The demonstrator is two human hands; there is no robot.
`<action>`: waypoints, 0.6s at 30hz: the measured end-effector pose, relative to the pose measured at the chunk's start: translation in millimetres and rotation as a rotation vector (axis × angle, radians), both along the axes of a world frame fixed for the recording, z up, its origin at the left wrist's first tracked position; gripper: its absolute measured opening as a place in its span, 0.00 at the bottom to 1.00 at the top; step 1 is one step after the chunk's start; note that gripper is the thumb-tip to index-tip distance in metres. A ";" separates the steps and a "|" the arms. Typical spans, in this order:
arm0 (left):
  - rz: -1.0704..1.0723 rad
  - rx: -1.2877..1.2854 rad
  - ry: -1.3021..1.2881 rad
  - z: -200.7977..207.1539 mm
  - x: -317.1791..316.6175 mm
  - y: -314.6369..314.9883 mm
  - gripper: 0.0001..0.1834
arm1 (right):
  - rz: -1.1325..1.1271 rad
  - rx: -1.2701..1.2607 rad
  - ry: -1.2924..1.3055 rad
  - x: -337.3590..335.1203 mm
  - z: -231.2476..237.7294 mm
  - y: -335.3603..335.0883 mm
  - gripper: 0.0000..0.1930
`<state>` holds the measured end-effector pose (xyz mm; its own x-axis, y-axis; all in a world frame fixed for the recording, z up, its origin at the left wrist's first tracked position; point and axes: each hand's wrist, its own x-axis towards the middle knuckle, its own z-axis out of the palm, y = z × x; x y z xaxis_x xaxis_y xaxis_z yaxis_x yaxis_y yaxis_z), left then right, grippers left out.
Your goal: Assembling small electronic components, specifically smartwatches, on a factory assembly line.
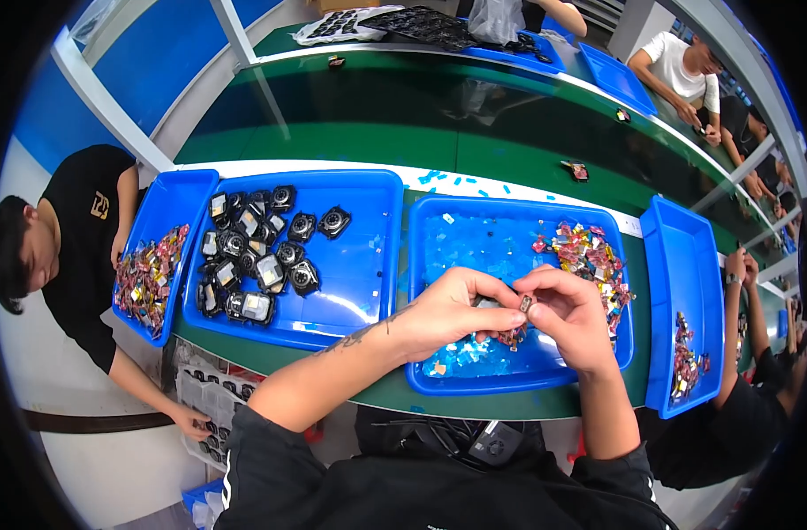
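"Blue plastic forms the central tray; what is held above it?"

"One small part, pinched between the fingertips of the left hand and the right hand; each grip is closed on it."

"What lies below and around?"

"Pink-and-gold pieces are heaped along the tray's right side, with pale blue scraps at the near left. Leftward on the green surface, another tray holds black casings."
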<state>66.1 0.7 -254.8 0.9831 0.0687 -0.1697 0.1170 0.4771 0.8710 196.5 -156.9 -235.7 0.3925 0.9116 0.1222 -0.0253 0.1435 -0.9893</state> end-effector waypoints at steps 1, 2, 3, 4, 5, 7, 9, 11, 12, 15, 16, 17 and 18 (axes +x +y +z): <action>-0.053 -0.006 -0.024 0.9 -0.1 1.3 0.09 | 0.010 0.002 0.039 -1.3 1.9 -0.5 0.05; -0.106 -0.011 -0.048 2.1 -0.2 1.8 0.10 | 0.015 0.002 0.039 0.0 -0.6 -0.7 0.05; -0.109 -0.012 -0.048 2.2 0.7 2.3 0.10 | 0.020 0.089 0.058 3.0 -7.4 -1.2 0.05; -0.086 0.041 -0.078 2.7 1.6 2.3 0.13 | 0.024 0.177 0.075 5.8 -11.3 -2.8 0.05; -0.065 0.093 -0.109 2.9 2.7 1.9 0.16 | 0.020 0.177 0.074 7.0 -9.9 -6.9 0.05; 0.109 0.168 -0.170 3.0 1.5 -0.4 0.19 | -0.244 0.091 -0.039 4.9 1.0 -14.3 0.08; 0.283 0.238 -0.235 0.6 1.7 -1.8 0.23 | -0.331 0.041 -0.133 -8.4 12.4 -16.0 0.08; 0.251 0.293 -0.290 -4.7 2.2 -2.0 0.26 | -0.342 -0.103 -0.203 -22.0 17.0 -12.2 0.06; 0.240 0.273 -0.259 -1.4 0.4 -6.6 0.26 | -0.338 -0.148 -0.357 -24.6 19.3 -7.5 0.06; 0.185 0.262 -0.281 5.1 -3.4 -15.3 0.26 | -0.387 -0.131 -0.579 -28.9 22.0 4.8 0.07; 0.180 0.288 -0.309 3.8 -4.7 -15.2 0.27 | -0.385 -0.135 -0.580 -30.3 24.3 8.2 0.07; 0.181 0.284 -0.308 3.5 -4.2 -16.3 0.27 | -0.424 -0.097 -0.710 -31.4 27.5 11.1 0.06; 0.197 0.290 -0.346 3.2 -3.1 -17.3 0.27 | -0.459 -0.056 -0.837 -32.2 28.3 12.7 0.06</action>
